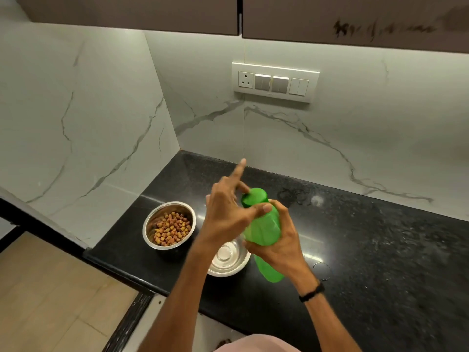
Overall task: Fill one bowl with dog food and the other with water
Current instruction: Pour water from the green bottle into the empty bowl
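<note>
A steel bowl [152, 219] with brown and yellow dog food stands on the black counter [368, 250]. To its right sits a second steel bowl [228, 257], partly hidden by my left forearm; whether it holds water I cannot tell. Above that bowl I hold a green plastic bottle [264, 229], tilted with its cap end up and away from me. My right hand [281, 240] grips the bottle's body. My left hand [225, 207] is at the green cap, thumb and a finger on it and the index finger pointing up.
The counter ends in a corner with marble-look walls at left and back. A switch panel [275, 81] is on the back wall under dark cabinets [355, 19]. A tiled floor lies at lower left. Some wet marks show on the counter right of the bottle.
</note>
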